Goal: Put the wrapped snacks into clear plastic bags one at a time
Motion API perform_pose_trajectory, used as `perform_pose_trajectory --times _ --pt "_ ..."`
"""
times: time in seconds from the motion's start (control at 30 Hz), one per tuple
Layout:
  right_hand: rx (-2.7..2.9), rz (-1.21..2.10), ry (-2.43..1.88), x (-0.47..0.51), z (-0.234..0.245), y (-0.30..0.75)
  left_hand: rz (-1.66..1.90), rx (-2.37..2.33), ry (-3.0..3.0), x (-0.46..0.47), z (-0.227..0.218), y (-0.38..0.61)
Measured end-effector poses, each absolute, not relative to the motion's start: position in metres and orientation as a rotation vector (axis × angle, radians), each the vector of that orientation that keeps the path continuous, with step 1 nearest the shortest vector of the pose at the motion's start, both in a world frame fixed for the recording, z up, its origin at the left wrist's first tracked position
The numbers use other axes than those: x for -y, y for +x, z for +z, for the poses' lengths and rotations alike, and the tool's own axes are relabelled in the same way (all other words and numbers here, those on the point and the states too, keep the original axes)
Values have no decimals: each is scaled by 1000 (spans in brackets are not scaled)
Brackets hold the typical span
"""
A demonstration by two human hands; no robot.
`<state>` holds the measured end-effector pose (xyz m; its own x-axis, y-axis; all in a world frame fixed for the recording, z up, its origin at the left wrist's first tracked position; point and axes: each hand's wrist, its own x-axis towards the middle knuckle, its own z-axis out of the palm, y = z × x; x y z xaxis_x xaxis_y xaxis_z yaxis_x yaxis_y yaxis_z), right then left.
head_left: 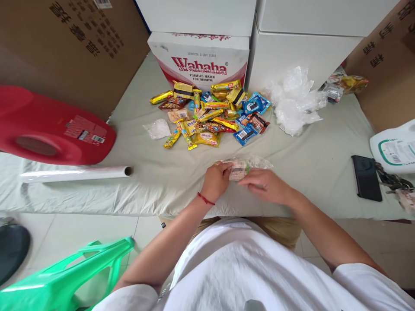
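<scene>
My left hand (216,180) and my right hand (264,185) meet at the table's front edge. Both are closed on a clear plastic bag (248,165) with a snack packet inside it. The left hand's fingers pinch the bag's left end. The right hand grips it from the right and lies partly over it. Beyond the bag, a heap of wrapped snacks (210,113) in yellow, blue and brown wrappers lies in the middle of the cloth-covered table (155,172). A small clear bag (157,128) lies to the left of the heap.
A Wahaha carton (198,58) stands behind the snacks. Crumpled clear plastic (295,101) lies at the right. A roll of plastic film (76,173) and a red jug (48,127) lie at the left. A black phone (366,177) and keys (391,179) are at the right. A green stool (65,276) is on the floor.
</scene>
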<state>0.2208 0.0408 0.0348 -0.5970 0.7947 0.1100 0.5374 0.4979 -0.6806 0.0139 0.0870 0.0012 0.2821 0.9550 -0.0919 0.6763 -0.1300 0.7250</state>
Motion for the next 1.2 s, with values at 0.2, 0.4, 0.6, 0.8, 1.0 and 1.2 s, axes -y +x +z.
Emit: perform_pose_trajectory --times 0.2,0.4,0.6,0.8,1.0,1.2 --pt "1955 799 -1568 -87 28 256 421 -1541 2054 -82 1 17" --pt "1951 1186 -1409 -115 6 261 283 -1584 2126 -84 7 19" --pt "2138 762 -1376 -67 22 313 92 -1648 2168 -82 20 23" --pt "2112 753 -1548 -41 18 337 323 -1824 2113 -79 15 18" --pt "1944 608 -1932 -65 17 286 302 -1911 1935 -89 1 7" --pt "2062 498 -2140 -39 16 238 459 -1784 1887 -88 5 10"
